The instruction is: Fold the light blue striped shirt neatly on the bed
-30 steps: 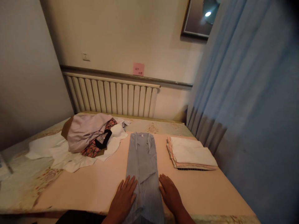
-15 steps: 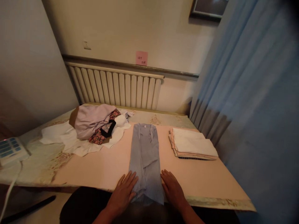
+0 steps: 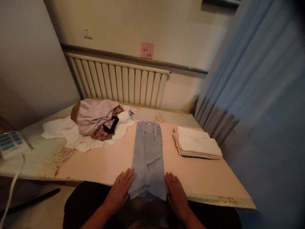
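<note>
A blue-grey striped shirt (image 3: 149,152) lies folded into a long narrow strip on the pink cloth (image 3: 100,165), its collar at the far end and its hem by the table's near edge. My left hand (image 3: 121,189) rests flat at the strip's lower left side, fingers stretched out, tips touching or very near the fabric. On the opposite side my right hand (image 3: 176,192) lies flat along the lower right edge, its fingers extended too. Neither hand grips anything.
A loose heap of garments (image 3: 95,117) lies at the left. Folded clothes (image 3: 197,141) are stacked at the right. A white power strip (image 3: 14,143) with a cable sits at the far left. Behind the table is a radiator (image 3: 119,81); a blue curtain (image 3: 257,111) hangs at the right.
My left hand has slid left, off the shirt's surface to its edge. The right hand stays beside the shirt. The view has tilted slightly downward.
</note>
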Demonstrator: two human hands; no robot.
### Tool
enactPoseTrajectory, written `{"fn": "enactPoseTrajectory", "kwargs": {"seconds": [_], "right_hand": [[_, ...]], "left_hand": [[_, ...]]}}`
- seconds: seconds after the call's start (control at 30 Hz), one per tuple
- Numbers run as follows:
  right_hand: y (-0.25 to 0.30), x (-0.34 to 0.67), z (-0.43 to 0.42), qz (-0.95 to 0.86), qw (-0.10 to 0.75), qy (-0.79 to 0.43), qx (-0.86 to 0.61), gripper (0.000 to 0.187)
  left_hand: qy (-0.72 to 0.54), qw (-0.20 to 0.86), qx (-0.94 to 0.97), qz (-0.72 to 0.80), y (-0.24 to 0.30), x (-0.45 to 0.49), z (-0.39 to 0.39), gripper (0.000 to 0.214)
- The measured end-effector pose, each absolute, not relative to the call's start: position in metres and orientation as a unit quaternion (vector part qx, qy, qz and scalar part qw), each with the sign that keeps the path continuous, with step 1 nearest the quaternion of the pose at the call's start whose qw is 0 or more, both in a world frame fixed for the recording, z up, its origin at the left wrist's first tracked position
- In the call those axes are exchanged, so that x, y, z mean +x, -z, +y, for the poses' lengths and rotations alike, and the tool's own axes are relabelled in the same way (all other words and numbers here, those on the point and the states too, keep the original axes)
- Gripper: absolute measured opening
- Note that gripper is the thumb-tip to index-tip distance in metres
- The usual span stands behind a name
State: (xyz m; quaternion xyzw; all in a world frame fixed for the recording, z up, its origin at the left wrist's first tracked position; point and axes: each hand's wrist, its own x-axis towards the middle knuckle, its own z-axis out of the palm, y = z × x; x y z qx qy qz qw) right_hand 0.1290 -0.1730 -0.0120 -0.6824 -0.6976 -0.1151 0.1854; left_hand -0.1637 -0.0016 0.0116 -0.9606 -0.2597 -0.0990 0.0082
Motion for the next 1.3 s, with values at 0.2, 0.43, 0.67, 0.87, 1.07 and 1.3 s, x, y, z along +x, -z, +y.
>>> {"fn": "enactPoseTrajectory", "kwargs": {"seconds": [0.2,0.43,0.67,0.87,1.07,1.3], "right_hand": [[0.013,0.125,-0.166,-0.692,0.176,0.111,-0.691,0.093],[0.01,0.127,-0.164,-0.687,0.21,0.133,-0.683,0.079],[0.006,0.136,-0.148,-0.7,0.233,0.13,-0.663,0.076],[0.01,0.148,-0.131,-0.734,0.245,0.147,-0.617,0.071],[-0.002,0.157,-0.109,-0.783,0.228,0.134,-0.563,0.07],[-0.014,0.163,-0.088,-0.819,0.207,0.116,-0.522,0.064]], "left_hand": [[0.108,-0.013,-0.962,-0.249,-0.012,-0.165,-0.001,0.105],[0.11,-0.022,-0.961,-0.252,-0.001,-0.164,0.005,0.104],[0.14,-0.001,-0.955,-0.26,0.002,-0.154,0.016,0.102],[0.174,0.008,-0.956,-0.237,0.003,-0.146,0.033,0.096],[0.172,-0.005,-0.965,-0.196,-0.007,-0.135,0.052,0.088],[0.156,-0.034,-0.977,-0.141,-0.017,-0.118,0.067,0.093]]}}
